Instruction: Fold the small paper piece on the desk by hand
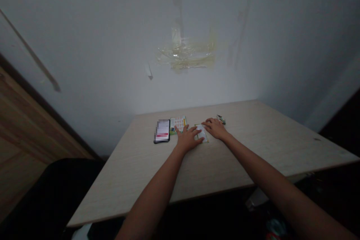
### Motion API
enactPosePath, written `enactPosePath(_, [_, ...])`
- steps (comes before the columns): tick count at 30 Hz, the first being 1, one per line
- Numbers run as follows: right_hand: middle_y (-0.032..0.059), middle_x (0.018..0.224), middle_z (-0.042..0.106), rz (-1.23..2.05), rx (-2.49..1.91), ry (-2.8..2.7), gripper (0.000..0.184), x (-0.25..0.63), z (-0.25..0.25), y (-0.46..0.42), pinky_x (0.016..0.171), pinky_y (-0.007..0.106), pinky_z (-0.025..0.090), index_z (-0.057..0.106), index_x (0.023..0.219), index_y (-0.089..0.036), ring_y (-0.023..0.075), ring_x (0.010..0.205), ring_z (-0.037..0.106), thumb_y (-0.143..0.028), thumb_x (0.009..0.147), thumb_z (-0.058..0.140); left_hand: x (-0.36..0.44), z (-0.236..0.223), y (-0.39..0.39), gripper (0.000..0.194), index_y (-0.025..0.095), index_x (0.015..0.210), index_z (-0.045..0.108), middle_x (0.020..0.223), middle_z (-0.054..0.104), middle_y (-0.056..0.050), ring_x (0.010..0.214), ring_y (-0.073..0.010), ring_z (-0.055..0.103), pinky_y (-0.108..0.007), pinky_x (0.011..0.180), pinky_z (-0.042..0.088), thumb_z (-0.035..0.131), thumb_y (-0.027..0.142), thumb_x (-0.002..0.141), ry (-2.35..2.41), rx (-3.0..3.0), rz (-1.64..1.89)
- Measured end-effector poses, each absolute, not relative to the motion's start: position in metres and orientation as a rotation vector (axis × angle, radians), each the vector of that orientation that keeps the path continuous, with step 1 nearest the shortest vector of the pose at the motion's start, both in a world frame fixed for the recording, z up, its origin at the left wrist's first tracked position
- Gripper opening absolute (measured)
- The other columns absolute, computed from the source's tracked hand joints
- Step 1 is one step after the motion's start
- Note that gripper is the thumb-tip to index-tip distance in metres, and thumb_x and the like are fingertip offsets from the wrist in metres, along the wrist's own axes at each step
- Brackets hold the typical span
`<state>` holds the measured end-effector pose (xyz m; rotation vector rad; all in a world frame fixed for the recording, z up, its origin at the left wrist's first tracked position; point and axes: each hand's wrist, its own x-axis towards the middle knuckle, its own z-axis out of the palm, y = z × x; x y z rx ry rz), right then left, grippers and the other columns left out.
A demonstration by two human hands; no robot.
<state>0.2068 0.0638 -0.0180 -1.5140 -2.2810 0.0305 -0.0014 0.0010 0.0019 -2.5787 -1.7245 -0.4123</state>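
At the near side, the left forearm and right forearm reached in over the front edge of a pale wood-grain table. A pale object lay in shadow below that edge, too dark to identify. A black object stood to the left of the table, its form unclear.

The left hand was palm down with its fingers spread apart. Its thumb side covered the left part of a small printed leaflet, which lay flat on the table between the two hands. Its outer fingers reached the lower right corner of a printed card. A phone with a lit screen, partly blurred, lay just left of that card.

The right hand had its fingers bent at the leaflet's upper right corner; whether they pinched it could not be told. Just beyond that hand lay a small green-and-dark item, partly hidden.

Behind the table, the pale wall bore patches of yellowed clear tape and a small white strip.
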Motion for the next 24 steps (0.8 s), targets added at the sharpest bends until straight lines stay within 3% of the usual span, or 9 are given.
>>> enactPosePath(8, [0.0078, 0.132, 0.057, 0.045, -1.499, -2.267, 0.037, 0.2081, -0.0185, 0.0617, 0.104, 0.048, 0.036, 0.063, 0.13, -0.034, 0.0302, 0.122, 0.048, -0.039, 0.097, 0.048, -0.0017, 0.0025, 0.0007, 0.051, 0.049, 0.132, 0.055, 0.148, 0.05, 0.005, 0.142, -0.0376, 0.029, -0.083, 0.104, -0.005, 0.044, 0.07, 0.087, -1.72, -2.585, -0.405])
enactPosePath(15, [0.0065, 0.122, 0.063, 0.094, -1.4, -2.216, 0.027, 0.2123, -0.0201, 0.0637, 0.103, 0.041, 0.039, 0.073, 0.113, -0.031, 0.0244, 0.115, 0.056, -0.038, 0.092, 0.058, -0.0011, 0.0014, 0.0008, 0.051, 0.048, 0.132, 0.055, 0.149, 0.05, 0.006, 0.142, -0.0365, 0.03, -0.082, 0.105, -0.006, 0.045, 0.07, 0.087, -1.727, -2.582, -0.415])
enactPosePath(24, [0.0055, 0.117, 0.066, 0.09, -1.446, -2.149, 0.025, 0.2085, -0.019, 0.061, 0.101, 0.04, 0.042, 0.076, 0.106, -0.031, 0.024, 0.111, 0.059, -0.041, 0.087, 0.064, -0.0008, 0.0029, 0.0007, 0.052, 0.047, 0.132, 0.055, 0.149, 0.05, 0.006, 0.142, -0.0362, 0.03, -0.08, 0.106, -0.008, 0.046, 0.069, 0.086, -1.733, -2.585, -0.411])
